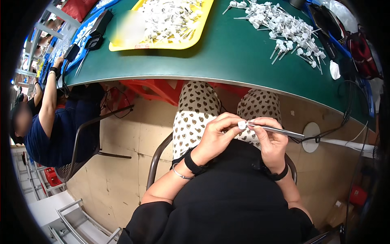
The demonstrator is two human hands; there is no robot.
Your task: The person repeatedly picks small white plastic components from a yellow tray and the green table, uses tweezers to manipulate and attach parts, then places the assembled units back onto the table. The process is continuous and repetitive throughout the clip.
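Observation:
Above my lap, my left hand (221, 134) pinches a small white plastic part (242, 125) between thumb and fingertips. My right hand (271, 140) is closed around slim metal tweezers (284, 131), whose tips point left and meet the white part. The two hands are almost touching at the fingertips. Beyond my knees, a yellow tray (158, 46) on the green table (227, 61) holds many white parts with metal pins. A loose heap of similar parts (284, 28) lies on the tabletop at the far right.
At the left, a co-worker in dark blue (61, 134) sits on a chair (81, 138) and reaches toward a blue tray (83, 38). A black device (101, 23) stands beside that tray. Cables (349, 101) hang off the table's right end, near a white pole (345, 144).

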